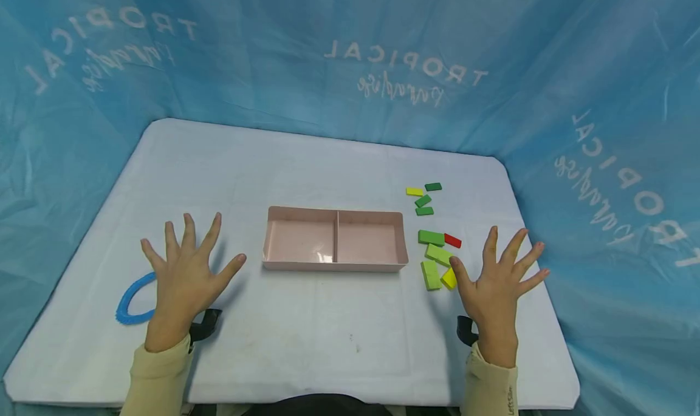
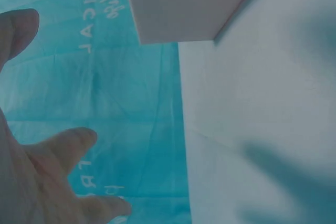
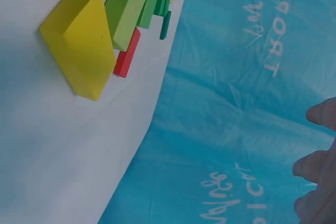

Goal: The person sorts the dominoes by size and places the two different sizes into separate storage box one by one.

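My left hand [image 1: 188, 277] is spread above the left part of the table, fingers straight, holding nothing. Partly behind it lies a blue ring [image 1: 127, 303]. On the right side, my right hand [image 1: 494, 288] is spread with straight fingers, its thumb near a yellow block [image 1: 449, 279]. Light green blocks [image 1: 431, 275] and a red block [image 1: 452, 240] lie just beyond that thumb. In the right wrist view the yellow block [image 3: 84, 43] looks wedge-shaped. Between the hands stands a pale pink box [image 1: 333, 266] with two compartments, both without contents.
Farther back on the right are small dark green blocks [image 1: 424, 211] and a flat yellow block [image 1: 414, 192]. A white cloth covers the table [image 1: 306, 337]. Blue printed sheeting [image 1: 306, 70] hangs around its back and sides.
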The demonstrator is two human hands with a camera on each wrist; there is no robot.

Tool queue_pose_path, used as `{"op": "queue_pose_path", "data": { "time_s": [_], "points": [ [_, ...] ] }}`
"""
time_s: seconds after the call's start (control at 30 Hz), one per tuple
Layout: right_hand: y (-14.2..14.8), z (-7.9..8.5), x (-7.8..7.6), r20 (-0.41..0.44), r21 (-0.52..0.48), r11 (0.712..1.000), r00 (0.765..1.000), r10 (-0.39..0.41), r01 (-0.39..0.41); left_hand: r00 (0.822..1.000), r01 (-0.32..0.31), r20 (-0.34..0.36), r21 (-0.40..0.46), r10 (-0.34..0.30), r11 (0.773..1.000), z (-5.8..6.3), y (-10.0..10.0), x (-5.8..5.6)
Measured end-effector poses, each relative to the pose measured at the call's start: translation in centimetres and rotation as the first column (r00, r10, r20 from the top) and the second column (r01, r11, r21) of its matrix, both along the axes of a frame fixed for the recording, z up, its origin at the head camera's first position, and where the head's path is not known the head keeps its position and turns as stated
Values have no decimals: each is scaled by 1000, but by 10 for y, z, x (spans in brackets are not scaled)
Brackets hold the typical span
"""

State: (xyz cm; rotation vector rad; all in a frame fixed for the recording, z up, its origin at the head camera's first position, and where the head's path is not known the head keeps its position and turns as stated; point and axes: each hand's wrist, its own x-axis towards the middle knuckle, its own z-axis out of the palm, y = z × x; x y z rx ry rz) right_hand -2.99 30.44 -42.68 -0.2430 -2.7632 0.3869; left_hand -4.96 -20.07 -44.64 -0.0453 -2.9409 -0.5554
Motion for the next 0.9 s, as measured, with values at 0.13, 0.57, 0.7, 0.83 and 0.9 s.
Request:
{"op": "queue_pose_path", "data": {
  "time_s": [0.13, 0.57, 0.7, 0.83, 0.9],
  "points": [
    [1, -2, -2, 3, -10, 1000, 1000, 4, -4, 1000, 2, 3, 3, -2, 1000, -3, 1, -2],
    [-1, -16, -10, 14, -148, 988, 999, 43, -41, 980, 148, 79, 330, -183, 932, -3, 20, -30],
    [-3, -28, -6, 145, -149, 986, 985, 90, -68, 937, 163, 188, 511, -294, 844, -16, 29, -43],
    [-3, -35, -4, 223, -163, 969, 950, 220, -186, 895, 190, 207, 624, -395, 758, -32, 36, -56],
    [-2, -36, -4, 246, -184, 954, 928, 280, -239, 878, 213, 196, 658, -438, 722, -38, 38, -60]
  ]
}}
